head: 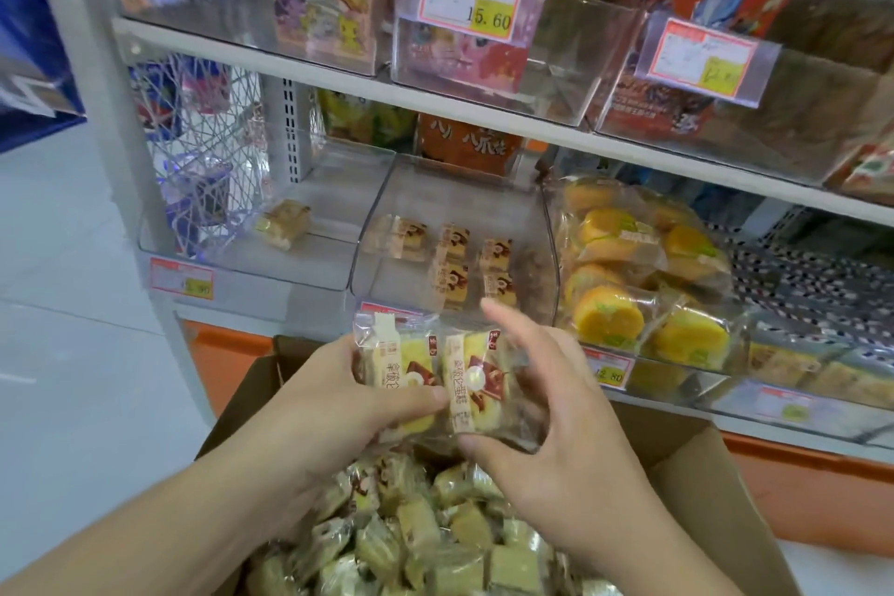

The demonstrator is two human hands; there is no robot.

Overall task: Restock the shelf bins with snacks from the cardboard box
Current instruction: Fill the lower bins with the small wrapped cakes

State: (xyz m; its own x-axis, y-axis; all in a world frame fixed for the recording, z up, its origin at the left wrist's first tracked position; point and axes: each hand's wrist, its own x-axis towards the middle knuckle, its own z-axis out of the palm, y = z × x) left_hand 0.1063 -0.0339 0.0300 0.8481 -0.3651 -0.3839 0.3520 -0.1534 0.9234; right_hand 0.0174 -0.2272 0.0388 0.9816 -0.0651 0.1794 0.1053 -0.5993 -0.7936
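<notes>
A: Both hands hold wrapped cakes [435, 378] above the box [716, 465]. The left hand [338, 397] grips one pack, thumb pressed over its front; the right hand [556, 407] cups the other from beside and below, forefinger lifted free.

B: So what could slip?

A: The wrappers look slick, and the right fingers [488, 443] only pinch the lower edge. A loose pack would likely drop back among the cakes just under the fingers.

B: And beyond the fingers?

A: The middle bin [382, 213], with a few matching cakes [452, 257] in it. Its clear front wall stands between fingers and cakes, so the packs must go over it. Right of the fingers, orange cakes [643, 276] bulge close; I can't tell whether they overhang the bin.
</notes>
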